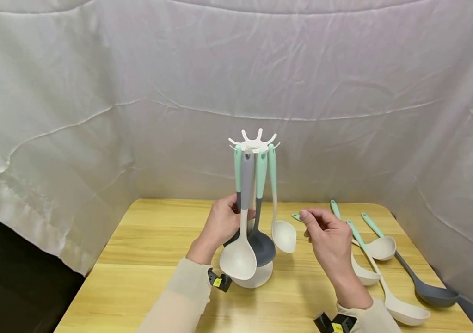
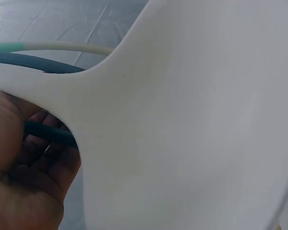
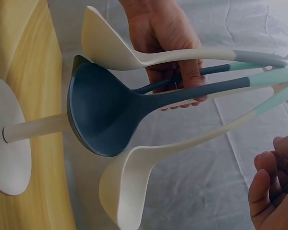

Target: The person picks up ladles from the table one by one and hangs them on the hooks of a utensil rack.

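Setting reads as a lab-style recording booth: pale, creased sheeting [image 1: 298, 74] hung along three sides of a wood-grain table [image 1: 149, 240], black wrist-worn camera units [image 1: 219, 280] in use; wider room hidden.

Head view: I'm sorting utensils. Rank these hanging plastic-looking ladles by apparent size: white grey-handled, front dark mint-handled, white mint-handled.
1. White grey-handled ladle
2. Front dark mint-handled ladle
3. White mint-handled ladle
The first overlaps the second; nearness may exaggerate it.
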Demonstrator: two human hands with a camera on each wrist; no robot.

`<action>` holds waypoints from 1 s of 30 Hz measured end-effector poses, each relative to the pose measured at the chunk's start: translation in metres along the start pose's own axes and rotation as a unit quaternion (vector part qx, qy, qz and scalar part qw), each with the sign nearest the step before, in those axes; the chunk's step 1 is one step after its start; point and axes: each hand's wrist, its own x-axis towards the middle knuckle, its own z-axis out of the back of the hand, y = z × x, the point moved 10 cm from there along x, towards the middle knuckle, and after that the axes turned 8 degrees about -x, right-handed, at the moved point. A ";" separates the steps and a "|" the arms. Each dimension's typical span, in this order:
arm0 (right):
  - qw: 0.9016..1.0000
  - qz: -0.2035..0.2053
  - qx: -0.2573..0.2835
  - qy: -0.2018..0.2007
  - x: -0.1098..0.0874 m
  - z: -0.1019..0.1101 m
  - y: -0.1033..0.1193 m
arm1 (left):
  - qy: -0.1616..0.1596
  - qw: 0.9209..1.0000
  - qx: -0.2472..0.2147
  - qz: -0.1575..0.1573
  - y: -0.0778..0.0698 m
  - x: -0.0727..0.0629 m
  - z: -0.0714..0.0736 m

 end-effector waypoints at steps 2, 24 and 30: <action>1.000 -0.001 0.005 0.003 -0.001 -0.001 0.000 | -0.004 1.000 -0.002 -0.002 0.000 -0.001 0.001; 1.000 -0.003 -0.005 0.003 -0.003 0.002 -0.002 | 0.081 0.997 -0.011 0.002 -0.005 0.008 -0.008; 1.000 -0.007 -0.003 0.010 -0.002 0.000 -0.002 | 0.120 0.993 -0.019 -0.010 -0.007 0.014 -0.008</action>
